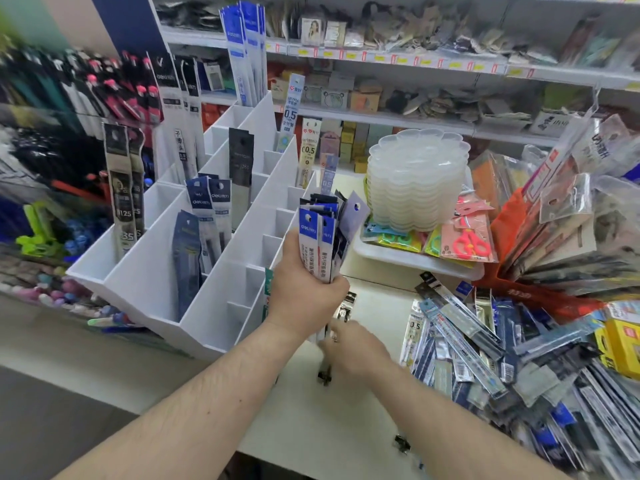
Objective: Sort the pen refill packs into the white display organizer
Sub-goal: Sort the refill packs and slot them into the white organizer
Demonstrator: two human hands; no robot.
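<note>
Shelves (415, 57) of stock fill the view from eleven to two o'clock. Below them, from nine o'clock toward the centre, stands the white organizer (221, 258), only partly filled: a few slots hold upright refill packs (204, 216), with more along its far rows at twelve o'clock, while many near slots are bare. The job looks well short of done, because a large heap of loose packs (502, 348) is spread over the counter (311, 427) from three to five o'clock, beside an orange bag (512, 237) crammed with other goods. A stack of clear trays (415, 178) sits at one o'clock.

At the centre the left hand (304, 289) is closed round a thick bundle of packs (322, 237), held upright just beside the organizer's near right wall. Just below it, toward five o'clock, the right hand (356, 351) is blurred; its fingers curl at the bundle's lower ends, but whether they pinch a pack I cannot tell.
</note>
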